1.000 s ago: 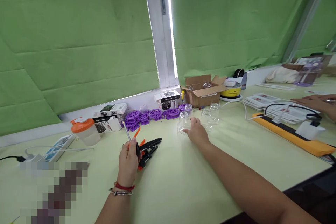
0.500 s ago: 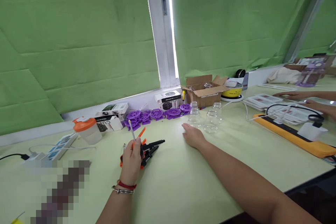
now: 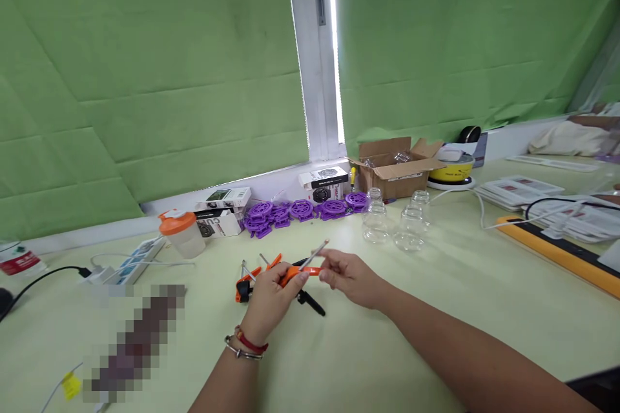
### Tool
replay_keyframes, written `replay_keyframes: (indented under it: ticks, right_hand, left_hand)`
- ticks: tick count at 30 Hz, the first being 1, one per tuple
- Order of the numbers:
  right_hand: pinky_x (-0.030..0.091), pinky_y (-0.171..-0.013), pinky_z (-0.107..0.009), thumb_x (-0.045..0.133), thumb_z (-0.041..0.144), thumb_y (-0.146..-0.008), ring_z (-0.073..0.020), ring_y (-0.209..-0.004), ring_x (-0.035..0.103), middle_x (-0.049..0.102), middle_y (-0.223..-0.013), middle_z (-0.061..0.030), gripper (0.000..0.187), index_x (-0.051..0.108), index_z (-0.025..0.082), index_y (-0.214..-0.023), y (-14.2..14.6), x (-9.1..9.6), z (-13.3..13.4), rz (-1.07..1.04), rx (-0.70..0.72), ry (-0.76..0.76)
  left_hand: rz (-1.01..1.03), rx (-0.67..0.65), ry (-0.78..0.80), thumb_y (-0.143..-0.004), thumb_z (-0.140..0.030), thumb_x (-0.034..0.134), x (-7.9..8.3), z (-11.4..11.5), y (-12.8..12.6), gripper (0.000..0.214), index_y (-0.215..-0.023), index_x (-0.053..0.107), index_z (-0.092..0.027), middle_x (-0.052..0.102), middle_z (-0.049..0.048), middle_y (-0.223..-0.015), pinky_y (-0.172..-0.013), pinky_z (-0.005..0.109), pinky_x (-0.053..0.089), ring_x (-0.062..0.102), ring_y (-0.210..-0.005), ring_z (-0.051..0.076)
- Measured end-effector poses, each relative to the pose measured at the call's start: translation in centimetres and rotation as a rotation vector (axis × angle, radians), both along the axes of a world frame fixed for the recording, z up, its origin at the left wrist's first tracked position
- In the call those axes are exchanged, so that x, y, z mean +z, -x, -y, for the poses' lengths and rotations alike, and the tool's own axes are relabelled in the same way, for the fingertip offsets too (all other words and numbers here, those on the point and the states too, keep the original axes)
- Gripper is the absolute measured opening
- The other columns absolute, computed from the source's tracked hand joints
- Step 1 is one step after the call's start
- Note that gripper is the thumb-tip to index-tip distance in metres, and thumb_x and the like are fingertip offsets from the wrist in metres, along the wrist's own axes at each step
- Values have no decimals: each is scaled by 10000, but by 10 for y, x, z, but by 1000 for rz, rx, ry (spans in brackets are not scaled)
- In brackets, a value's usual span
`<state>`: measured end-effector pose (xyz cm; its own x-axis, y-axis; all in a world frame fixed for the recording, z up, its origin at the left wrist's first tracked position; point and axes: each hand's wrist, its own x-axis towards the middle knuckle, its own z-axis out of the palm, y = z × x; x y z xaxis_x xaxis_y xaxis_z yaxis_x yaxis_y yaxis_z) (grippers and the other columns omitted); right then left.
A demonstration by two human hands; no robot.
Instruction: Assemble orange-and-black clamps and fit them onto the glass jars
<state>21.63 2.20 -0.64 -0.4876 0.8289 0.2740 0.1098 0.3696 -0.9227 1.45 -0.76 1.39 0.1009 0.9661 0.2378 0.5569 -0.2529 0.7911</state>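
Observation:
My left hand grips an orange-handled screwdriver with its metal shaft pointing up to the right. My right hand has its fingertips on the orange handle end of the same tool. Just behind the hands, several more orange and black screwdrivers lie on the pale green table. Several small clear glass jars stand a little farther back to the right.
Purple plastic wheels and small boxes line the window sill edge. An orange-lidded cup, a power strip, a cardboard box, a yellow bowl and an orange bar are also here.
My right hand left the glass jars and came back to the screwdriver in my left hand. My left hand tilted the tool rightward. The view shifted left.

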Motion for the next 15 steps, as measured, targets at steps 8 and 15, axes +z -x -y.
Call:
replay_keyframes:
  ticks: [8, 15]
  right_hand:
    - [322, -491, -224, 515, 500, -816, -82, -521, 410, 541, -617, 8, 359, 598, 158, -744, 8, -3, 0, -123, 6, 286]
    - [297, -425, -210, 546, 573, -763, -64, -440, 393, 510, -562, 22, 426, 561, 148, -748, -4, -15, -24, -395, -242, 644]
  left_hand:
    - [221, -157, 105, -719, -424, 636, -3, 3, -8, 470, -1107, 499, -197, 476, -25, -734, -564, 225, 418, 455, -636, 108]
    - [237, -172, 281, -755, -428, 587, -15, -5, -8, 350, -998, 502, -191, 399, -57, -658, -439, 207, 424, 444, -522, 83]
